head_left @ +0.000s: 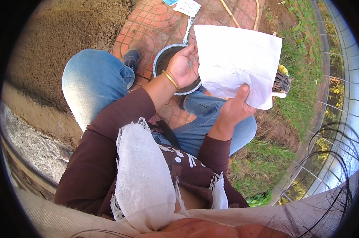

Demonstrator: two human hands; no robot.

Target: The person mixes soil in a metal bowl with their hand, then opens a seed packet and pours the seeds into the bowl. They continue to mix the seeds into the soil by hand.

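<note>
Right hand pinches a creased white rectangular paper sheet at its five o'clock edge, thumb on top, other fingers hidden; left hand, at the sheet's nine o'clock, is cupped palm-up over a round dark-filled bucket; I cannot tell whether its fingertips are spread.

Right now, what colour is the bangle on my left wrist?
The bangle is gold-coloured; it shows best in the head view.
</note>
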